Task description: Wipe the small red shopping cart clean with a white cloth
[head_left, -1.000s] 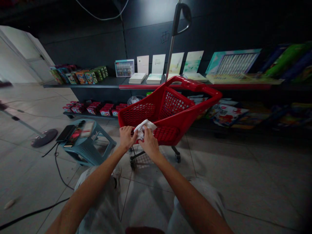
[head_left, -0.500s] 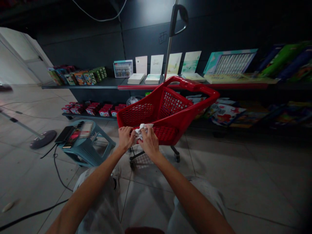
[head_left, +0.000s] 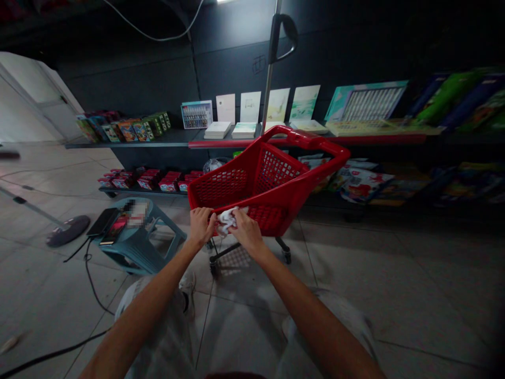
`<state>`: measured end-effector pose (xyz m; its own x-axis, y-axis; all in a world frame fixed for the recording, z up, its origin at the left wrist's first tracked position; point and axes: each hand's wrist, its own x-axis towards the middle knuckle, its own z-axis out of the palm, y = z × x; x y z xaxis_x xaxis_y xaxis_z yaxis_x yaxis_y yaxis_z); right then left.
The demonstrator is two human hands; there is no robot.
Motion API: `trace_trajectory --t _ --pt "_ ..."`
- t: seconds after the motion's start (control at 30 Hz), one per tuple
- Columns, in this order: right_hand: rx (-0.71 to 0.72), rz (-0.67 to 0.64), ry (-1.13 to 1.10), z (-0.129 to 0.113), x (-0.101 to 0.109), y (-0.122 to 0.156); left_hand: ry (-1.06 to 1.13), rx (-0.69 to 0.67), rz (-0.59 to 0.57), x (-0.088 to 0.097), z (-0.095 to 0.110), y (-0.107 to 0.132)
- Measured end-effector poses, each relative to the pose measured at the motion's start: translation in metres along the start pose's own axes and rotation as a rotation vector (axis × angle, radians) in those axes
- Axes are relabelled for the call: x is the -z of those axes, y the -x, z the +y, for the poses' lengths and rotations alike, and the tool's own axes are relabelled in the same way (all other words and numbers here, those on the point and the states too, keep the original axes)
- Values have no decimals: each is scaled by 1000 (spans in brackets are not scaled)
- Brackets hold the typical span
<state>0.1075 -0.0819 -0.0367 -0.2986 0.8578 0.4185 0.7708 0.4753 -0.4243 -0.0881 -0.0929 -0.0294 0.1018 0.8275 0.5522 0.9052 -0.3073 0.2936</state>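
A red plastic shopping cart [head_left: 236, 185] stands in front of me, its handle toward the right. My left hand [head_left: 201, 225] is closed over the cart's rim at the near left corner. Bunched in my right hand [head_left: 245, 229] is a white cloth [head_left: 227, 219], pressed against the cart's near side just below the rim. The cloth lies between my two hands, and my right fingertips are partly hidden behind it.
A blue-green stool [head_left: 142, 247] at the left carries a phone [head_left: 112, 231] and other items. Beyond the cart runs a shelf [head_left: 158, 139] with boxes and books. A pole stand's round base [head_left: 69, 231] and a black cable [head_left: 59, 347] are on the floor.
My right hand and the cloth have moved slightly down along the cart's side, and the cloth has changed shape. My left hand stays on the rim. The view has shifted a little.
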Motion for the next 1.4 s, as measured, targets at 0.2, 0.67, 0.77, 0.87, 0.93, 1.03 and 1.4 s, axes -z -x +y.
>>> trace_trajectory --t 0.2,0.67,0.77,0.87,0.93,1.03,1.4 --pt "-122 170 -39 48 37 -4 -12 -43 -31 0 -8 1" --pt "-658 645 -315 140 76 -19 67 21 12 -2 -6 2" --pt "-434 531 -301 86 38 -15 89 44 15 -1 -4 1" --pt "-361 556 -353 46 10 -13 113 52 22 0 -5 0" --pt "-359 598 -418 34 -3 -15 112 66 15 0 -7 -1" --pt "-373 685 -499 26 -22 -16 92 81 13 -2 -11 -1" --pt "-238 469 -473 1 -40 -4 22 114 112 -10 -1 -1"
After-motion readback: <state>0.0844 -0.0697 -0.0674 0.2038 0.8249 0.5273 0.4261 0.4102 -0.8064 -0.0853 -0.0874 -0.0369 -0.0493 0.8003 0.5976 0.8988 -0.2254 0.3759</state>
